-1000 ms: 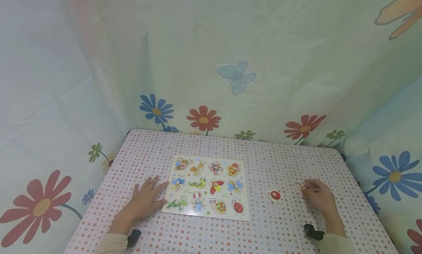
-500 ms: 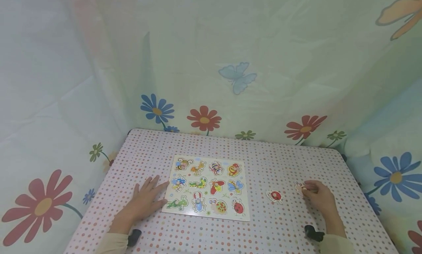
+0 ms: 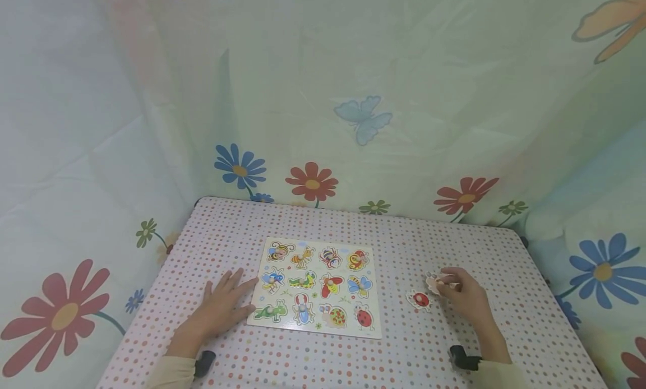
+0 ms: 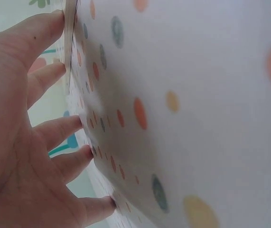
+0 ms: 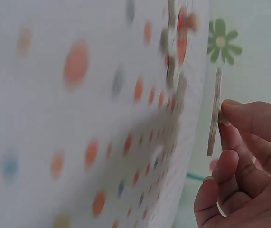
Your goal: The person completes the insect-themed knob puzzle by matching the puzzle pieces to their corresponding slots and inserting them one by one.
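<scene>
A wooden peg puzzle board (image 3: 345, 299) with rows of bug pictures lies on the table. My left hand (image 3: 220, 308) is spread flat at its left side, the thumb and index fingertips touching the board's edge (image 4: 70, 38). The other fingertips rest on the tablecloth. To the right of the board, my right hand (image 3: 468, 295) pinches a small puzzle piece (image 3: 433, 283) by its knob between thumb and finger. In the right wrist view this piece (image 5: 214, 114) appears edge-on, raised off the table; its picture is hidden there. A red ladybug piece (image 3: 419, 300) lies on the cloth beside it.
A dotted cloth (image 3: 404, 350) covers the table. Flowered fabric (image 3: 303, 125) hangs behind and at both sides. Black straps or mounts (image 3: 463, 358) sit at both wrists.
My right hand has lifted the pinched piece from the cloth and carried it left, close to the ladybug piece. The left hand and the board have stayed put.
</scene>
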### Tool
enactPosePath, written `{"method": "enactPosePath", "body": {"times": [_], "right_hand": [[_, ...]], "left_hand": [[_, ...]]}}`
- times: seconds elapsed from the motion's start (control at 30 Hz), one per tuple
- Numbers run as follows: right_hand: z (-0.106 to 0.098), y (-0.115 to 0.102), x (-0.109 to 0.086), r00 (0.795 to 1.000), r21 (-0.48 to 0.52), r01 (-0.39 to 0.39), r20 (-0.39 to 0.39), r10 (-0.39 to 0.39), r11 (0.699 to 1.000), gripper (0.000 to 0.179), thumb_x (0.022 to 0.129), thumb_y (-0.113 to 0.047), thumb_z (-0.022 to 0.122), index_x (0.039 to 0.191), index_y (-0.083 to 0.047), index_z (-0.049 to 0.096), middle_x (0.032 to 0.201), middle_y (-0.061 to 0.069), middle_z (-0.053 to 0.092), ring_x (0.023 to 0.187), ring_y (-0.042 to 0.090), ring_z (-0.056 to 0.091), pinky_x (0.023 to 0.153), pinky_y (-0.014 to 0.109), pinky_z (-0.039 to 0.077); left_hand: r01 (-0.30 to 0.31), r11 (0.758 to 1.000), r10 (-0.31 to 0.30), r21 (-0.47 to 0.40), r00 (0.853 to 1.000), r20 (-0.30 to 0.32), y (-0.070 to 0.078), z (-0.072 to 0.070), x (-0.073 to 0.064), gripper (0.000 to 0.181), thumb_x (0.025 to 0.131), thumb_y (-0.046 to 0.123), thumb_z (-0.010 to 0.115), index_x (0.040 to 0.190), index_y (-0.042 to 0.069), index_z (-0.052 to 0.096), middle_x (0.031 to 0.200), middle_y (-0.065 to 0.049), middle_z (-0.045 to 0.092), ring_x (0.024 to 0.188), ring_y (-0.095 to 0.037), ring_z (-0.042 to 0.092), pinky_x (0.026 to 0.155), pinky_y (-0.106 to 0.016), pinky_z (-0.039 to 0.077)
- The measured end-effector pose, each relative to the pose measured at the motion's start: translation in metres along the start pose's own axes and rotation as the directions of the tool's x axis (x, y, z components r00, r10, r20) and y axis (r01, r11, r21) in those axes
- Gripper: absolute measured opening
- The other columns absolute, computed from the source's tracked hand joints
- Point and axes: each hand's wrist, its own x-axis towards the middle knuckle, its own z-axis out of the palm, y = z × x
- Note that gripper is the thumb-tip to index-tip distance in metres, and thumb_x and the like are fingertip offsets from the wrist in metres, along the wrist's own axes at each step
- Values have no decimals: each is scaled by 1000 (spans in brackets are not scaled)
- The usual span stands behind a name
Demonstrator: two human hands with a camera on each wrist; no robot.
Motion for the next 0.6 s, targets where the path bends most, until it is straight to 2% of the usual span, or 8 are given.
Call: {"method": "enactPosePath", "body": {"times": [0.23,0.47,0.6], "right_hand": [[24,-41,-4,991,54,132,6,-132,990,39,90,-7,75,125,-1,60,101,14,70,67,15,51,46,23,41],[50,-79,-9,984,137,149,78,-161,979,37,88,-6,76,123,-7,62,97,4,69,69,15,51,49,23,44],[64,-97,-13,973,172,191,100,-210,966,37,87,-6,78,121,-10,64,94,-2,68,69,14,51,49,24,43]], "left_hand": [[-4,1000,4,10,1000,0,2,-2,1,64,96,44,63,154,27,42,164,-16,20,149,-44,12,111,-74,0],[6,1000,-6,20,1000,10,2,-2,1,64,96,44,63,154,27,42,164,-17,20,149,-45,11,111,-74,0],[18,999,-19,29,1000,18,1,0,2,64,96,44,63,154,27,42,164,-16,19,149,-44,10,111,-74,0]]}}
